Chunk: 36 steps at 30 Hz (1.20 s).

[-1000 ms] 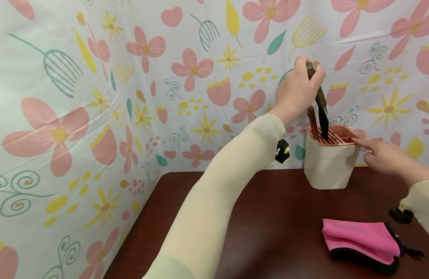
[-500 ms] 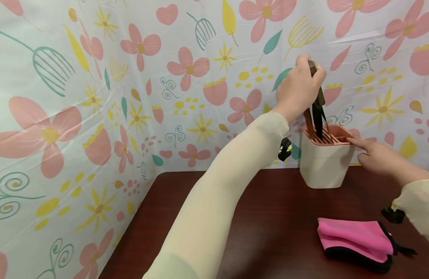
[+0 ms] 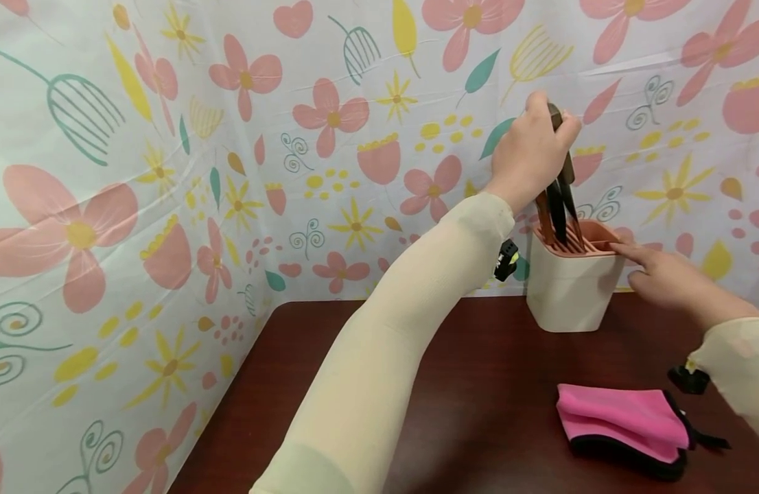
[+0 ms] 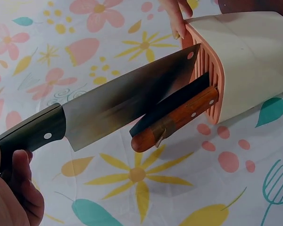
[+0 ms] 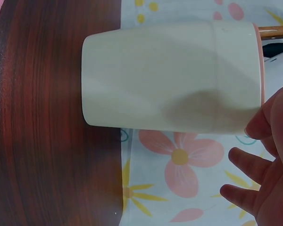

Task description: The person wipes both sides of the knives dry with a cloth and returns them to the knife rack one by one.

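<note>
My left hand [image 3: 530, 154] grips the dark handle of a broad-bladed kitchen knife [image 4: 127, 101]. Its blade slants down into the slotted top of the cream knife holder [image 3: 567, 295], and the tip with a hole meets the slots in the left wrist view. Beside it a riveted wooden handle [image 4: 179, 115] and a long black piece [image 4: 174, 103], kind unclear, stick up from the slots. With a straight index finger my right hand [image 3: 682, 281] touches the holder's salmon-pink rim at the right; its other fingers are bent, apart from the holder in the head view.
A folded pink cloth item [image 3: 620, 418] with black edging and a strap lies on the dark wooden table [image 3: 478, 412] in front of the holder. Right behind the table hangs a flower-printed sheet [image 3: 379, 226], which also runs along the left side.
The left hand has shifted slightly right relative to the holder, bringing the knife's blade further over the slots. The right finger stays on the rim. The head view has turned a little.
</note>
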### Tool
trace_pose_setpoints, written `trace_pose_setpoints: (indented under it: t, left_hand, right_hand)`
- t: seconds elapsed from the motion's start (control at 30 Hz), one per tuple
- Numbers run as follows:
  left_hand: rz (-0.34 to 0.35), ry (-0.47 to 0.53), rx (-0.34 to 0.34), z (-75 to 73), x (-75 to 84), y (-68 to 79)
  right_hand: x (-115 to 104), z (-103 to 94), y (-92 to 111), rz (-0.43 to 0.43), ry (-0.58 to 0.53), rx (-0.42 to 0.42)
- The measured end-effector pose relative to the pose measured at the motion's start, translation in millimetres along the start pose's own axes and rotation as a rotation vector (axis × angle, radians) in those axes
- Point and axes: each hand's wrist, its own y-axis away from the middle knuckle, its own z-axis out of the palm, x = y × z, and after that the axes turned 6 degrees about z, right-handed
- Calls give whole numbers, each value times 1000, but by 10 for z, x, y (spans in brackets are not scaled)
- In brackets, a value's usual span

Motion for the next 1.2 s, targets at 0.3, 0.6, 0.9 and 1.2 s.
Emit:
trace_pose_setpoints:
  t: [0.3, 0.6, 0.9, 1.2]
  left_hand:
    - [36, -39, 4, 120, -33, 7]
    - [32, -50, 11, 173, 24, -64]
    - [19, -109, 22, 301, 87, -140]
    - [39, -151, 3, 714, 3, -78]
  right_hand:
    - [-68, 36, -6, 17, -34, -19]
    - [-79, 13, 1, 25, -33, -6]
    - [-85, 60, -2, 71, 28, 79]
    - [-106, 167, 4, 91, -68, 161]
